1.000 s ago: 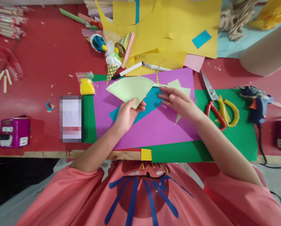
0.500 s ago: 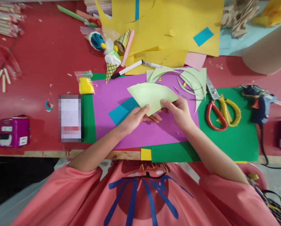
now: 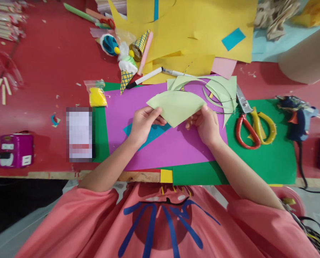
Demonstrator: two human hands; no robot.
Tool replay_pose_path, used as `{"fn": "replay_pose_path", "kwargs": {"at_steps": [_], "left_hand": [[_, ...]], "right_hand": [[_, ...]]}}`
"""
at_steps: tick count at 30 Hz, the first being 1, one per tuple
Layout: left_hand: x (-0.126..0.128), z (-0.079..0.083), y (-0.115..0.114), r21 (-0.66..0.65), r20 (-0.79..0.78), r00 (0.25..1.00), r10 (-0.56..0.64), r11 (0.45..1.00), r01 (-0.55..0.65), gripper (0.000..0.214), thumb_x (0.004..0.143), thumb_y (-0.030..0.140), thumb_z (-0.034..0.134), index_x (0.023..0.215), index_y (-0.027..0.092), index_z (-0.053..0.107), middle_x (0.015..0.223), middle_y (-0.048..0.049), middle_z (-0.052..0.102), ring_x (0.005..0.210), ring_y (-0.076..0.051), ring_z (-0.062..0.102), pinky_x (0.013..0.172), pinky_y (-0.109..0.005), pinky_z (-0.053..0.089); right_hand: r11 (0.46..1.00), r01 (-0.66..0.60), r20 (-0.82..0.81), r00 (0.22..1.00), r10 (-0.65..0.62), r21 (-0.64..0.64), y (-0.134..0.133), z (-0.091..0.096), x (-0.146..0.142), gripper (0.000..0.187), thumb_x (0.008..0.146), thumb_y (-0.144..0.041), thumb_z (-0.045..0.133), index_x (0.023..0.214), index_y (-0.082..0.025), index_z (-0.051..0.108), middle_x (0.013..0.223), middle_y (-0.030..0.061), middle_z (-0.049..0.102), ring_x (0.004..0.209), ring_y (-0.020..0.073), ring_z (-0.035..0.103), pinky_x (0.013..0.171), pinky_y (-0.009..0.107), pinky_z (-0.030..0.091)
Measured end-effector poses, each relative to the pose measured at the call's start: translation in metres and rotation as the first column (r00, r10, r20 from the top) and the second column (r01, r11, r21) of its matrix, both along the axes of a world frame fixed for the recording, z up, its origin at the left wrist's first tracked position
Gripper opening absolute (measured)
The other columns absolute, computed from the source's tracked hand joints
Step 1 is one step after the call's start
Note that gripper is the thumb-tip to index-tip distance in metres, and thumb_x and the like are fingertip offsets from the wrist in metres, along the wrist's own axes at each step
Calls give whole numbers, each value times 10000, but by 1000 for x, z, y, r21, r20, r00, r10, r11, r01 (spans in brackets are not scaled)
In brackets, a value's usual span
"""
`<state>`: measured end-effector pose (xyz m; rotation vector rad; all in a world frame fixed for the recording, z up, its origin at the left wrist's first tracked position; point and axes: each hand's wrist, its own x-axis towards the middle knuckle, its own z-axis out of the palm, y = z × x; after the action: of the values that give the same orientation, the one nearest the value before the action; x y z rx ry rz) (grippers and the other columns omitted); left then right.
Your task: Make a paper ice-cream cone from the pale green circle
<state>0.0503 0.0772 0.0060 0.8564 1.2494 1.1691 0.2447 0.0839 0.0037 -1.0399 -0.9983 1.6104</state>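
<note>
Between my two hands is a pale green fan-shaped piece of paper [image 3: 176, 106], its curved edge away from me and its point toward me. My left hand [image 3: 144, 123] pinches its left side, thumb on top. At the right corner, my right hand [image 3: 207, 123] grips it between thumb and fingers. Below lies a purple sheet [image 3: 192, 150] with a blue paper piece [image 3: 156, 136] on it, partly covered by my left hand. Pale green paper offcuts [image 3: 224, 89] with curved cut edges lie just beyond my right hand.
Scissors [image 3: 247, 132] with red and yellow handles lie at right on a green sheet [image 3: 278, 165], near a glue gun [image 3: 299, 122]. A bag of yellow clay [image 3: 97, 96], small ice-cream cone crafts [image 3: 127, 73] and a marker [image 3: 146, 78] are at the left and back.
My left hand has shifted from near the paper's point up to its left side. My right hand has slid outward to the right corner. The fan is now held wider.
</note>
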Motion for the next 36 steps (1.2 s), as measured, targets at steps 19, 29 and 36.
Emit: {"fn": "replay_pose_path", "kwargs": {"at_steps": [19,29,36], "left_hand": [[-3,-9,-7,16,-13,992,-126,992,126,334,742,480,717,717,149,679,662,-40,724,615,-155,708,589,-231,578],[-3,-9,-10,58,213,960,-183,983,175,513,739,684,588,747,179,676,735,-49,703,846,-248,701,698,-342,575],[-7,2,-11,4,90,979,-182,983,182,313,725,520,704,757,210,674,702,-19,680,775,-207,691,633,-291,553]], "right_hand": [[974,-18,298,953,-52,228,-7,2,-3,345,735,-537,694,699,-208,599,610,-1,631,571,159,612,563,308,522],[989,-68,300,954,25,132,-11,2,-3,236,754,-332,726,900,-171,632,888,60,739,785,202,701,645,305,579],[994,-14,91,996,4,110,-5,3,1,497,716,-354,771,1153,-271,550,1035,17,711,924,194,690,759,331,592]]}}
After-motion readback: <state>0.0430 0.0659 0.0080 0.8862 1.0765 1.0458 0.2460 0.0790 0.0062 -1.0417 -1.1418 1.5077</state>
